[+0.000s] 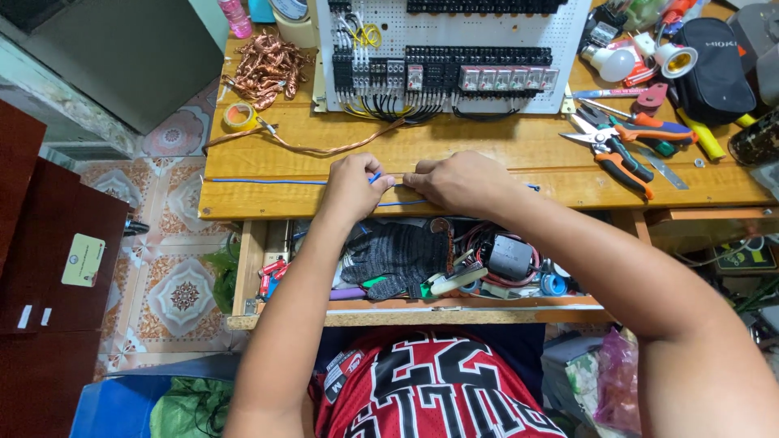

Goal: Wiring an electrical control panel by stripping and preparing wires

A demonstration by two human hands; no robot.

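Now your left hand (350, 185) and right hand (458, 180) meet near the counter's (487, 150) front edge, fingers of both clamped on the blue wire (268, 181) lying along it.

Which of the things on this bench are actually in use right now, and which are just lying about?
In use:
- blue wire, pinched between both hands
- left hand
- right hand

Lying about:
- white perforated panel with relays
- scrap copper wire pile
- tape roll
- orange-handled pliers
- light bulb
- grey glove in the open drawer
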